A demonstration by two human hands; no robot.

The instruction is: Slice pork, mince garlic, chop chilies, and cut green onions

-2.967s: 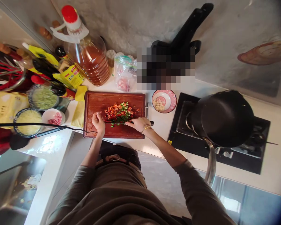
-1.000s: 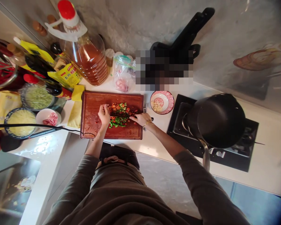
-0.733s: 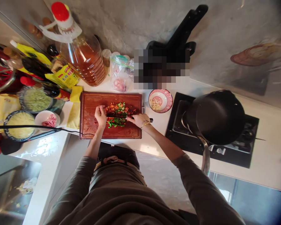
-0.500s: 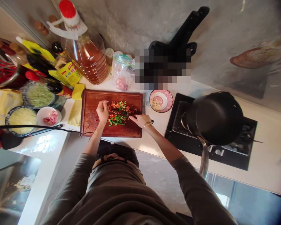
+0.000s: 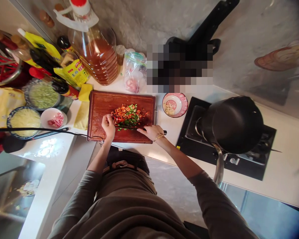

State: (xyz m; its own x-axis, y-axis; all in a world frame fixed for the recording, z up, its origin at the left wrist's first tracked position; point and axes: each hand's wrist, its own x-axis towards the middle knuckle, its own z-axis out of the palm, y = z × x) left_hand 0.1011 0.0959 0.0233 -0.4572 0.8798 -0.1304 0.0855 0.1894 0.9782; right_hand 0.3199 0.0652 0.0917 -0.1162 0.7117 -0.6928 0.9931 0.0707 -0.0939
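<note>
My right hand (image 5: 151,132) is closed around the black handle of a kitchen knife (image 5: 165,132). Its blade runs leftward along the near side of a pile of chopped red and green peppers (image 5: 129,114). At the tip end of the blade is my left hand (image 5: 108,126), fingers curled closed on it, though the exact contact is partly hidden. Under both hands lies a brown wooden cutting board (image 5: 99,103) with a metal handle on its right side. Small pepper bits are scattered around the pile.
A pink-rimmed bowl (image 5: 183,105) with pale chopped pieces sits right of the board. Beyond it, a black pan (image 5: 236,126) stands on the stove. A large oil jug (image 5: 97,53) and several food bowls are at left. A black cable (image 5: 40,129) crosses to the board.
The knife and both hands have shifted from across the pile to its near edge. The peppers now lie in one mixed heap beyond the blade. The whole view has shifted slightly.
</note>
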